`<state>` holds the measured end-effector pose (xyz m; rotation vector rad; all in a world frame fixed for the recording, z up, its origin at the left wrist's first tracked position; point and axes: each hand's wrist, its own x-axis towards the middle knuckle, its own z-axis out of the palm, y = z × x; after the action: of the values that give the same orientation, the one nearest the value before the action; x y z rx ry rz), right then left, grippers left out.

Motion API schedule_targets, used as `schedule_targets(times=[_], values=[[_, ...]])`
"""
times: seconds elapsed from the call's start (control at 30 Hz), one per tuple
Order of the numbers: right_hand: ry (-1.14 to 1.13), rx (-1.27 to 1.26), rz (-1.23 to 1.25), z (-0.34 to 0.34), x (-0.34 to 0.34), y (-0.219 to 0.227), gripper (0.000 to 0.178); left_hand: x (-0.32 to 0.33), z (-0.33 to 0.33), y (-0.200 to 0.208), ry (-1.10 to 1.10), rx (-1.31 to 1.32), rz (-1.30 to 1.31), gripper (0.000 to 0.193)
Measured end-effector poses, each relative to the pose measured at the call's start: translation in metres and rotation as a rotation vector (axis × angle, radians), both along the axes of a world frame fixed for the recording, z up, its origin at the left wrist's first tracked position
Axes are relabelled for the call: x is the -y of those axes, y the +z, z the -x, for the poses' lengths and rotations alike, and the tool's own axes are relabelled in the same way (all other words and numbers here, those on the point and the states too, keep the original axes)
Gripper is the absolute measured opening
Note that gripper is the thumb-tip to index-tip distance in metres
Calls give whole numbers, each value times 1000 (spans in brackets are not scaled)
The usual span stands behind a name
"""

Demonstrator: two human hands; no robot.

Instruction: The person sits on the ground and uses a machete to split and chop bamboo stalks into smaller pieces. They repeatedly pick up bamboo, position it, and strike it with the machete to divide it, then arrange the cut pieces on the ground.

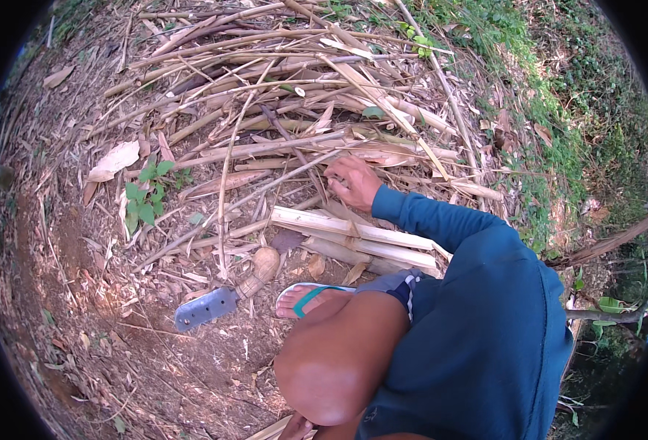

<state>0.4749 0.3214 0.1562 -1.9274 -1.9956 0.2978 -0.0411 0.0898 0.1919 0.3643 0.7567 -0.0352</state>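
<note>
My right hand (353, 182), in a blue sleeve, reaches to the near edge of a heap of dry bamboo stalks (280, 84). Its fingers are curled together; anything in them is too small to make out. Just below it lies a bundle of pale split bamboo (324, 223), with a thin brown strip across its middle. A cleaver (206, 309) with a grey holed blade and a rounded wooden handle lies on the ground left of my foot. At the bottom edge, part of my left hand (297, 427) shows beside pale split strips (269, 431); my knee and the frame edge hide most of it.
My bent knee (324, 381) and sandalled foot (309, 299) are close to the bundle. A small green plant (144, 198) grows at the left among dry leaves and chips. Grass and undergrowth (551, 139) border the right side, with a branch (610, 315) beside my back.
</note>
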Motion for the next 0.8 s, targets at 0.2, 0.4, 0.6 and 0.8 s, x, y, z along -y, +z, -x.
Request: schedule_targets(times=[0.2,0.4,0.6,0.8], values=[[-201,358,-95,-60,-23,-13,41,10,7,6,42,0,-35,59],[-138,499,206,-56,-22,-9,48,17,12,11,98,-2,-81,59],[-61,436,205,-36,16,-8,43,14,10,11,131,-5,-112,60],[-99,275,181,-24,49,-31,36,17,11,11,188,-5,-154,60]])
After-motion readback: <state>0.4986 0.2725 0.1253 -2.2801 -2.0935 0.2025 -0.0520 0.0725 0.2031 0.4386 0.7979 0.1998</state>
